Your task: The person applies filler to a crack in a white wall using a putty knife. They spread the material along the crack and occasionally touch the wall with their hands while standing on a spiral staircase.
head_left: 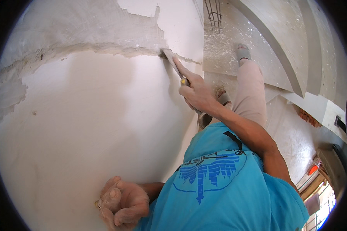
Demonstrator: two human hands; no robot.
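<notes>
My right hand (196, 92) grips a metal putty knife or trowel (170, 57) with some yellow on its handle. The blade lies against the wall (88, 100) at the ragged edge between smooth white plaster and a rougher grey patch (77, 27). My left hand (123, 202) is curled near the lower edge of the view beside the white wall, its fingers dusted with plaster. A small metallic, yellowish thing shows at its fingers; I cannot make out what it is.
My sandalled feet (243, 52) stand on speckled concrete steps (277, 34) to the right of the wall. Rebar (214, 15) pokes out at the top. Stacked bricks (309, 117), a railing and some clutter sit lower on the right.
</notes>
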